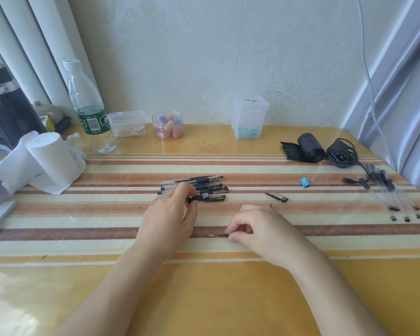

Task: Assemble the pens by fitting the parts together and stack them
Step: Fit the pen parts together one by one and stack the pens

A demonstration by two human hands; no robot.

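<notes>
Right now, from the head camera, the left hand (170, 212) is curled over the near edge of a loose pile of pens (199, 186) on the striped table (107, 238), its fingers pinched around a short black grip piece (196, 198) that pokes out toward the pile. The right hand (255, 229) rests closer to the body, thumb and forefinger closed on a thin refill (218, 235) whose tip points left, lying almost flat on the tabletop. A loose cap (277, 197) sits just beyond the right hand, and a second bunch of clear barrels (393, 195) lies well apart at the far right, near a coiled cable (341, 154).

My worry is the refill: held that low and that lightly, it could slip or roll off along the smooth surface. The left hand also crowds the pile, so lifting the grip piece may nudge the stacked pens askew. I would guess the tiny tip may miss the narrow opening if the two parts meet at an angle.
</notes>
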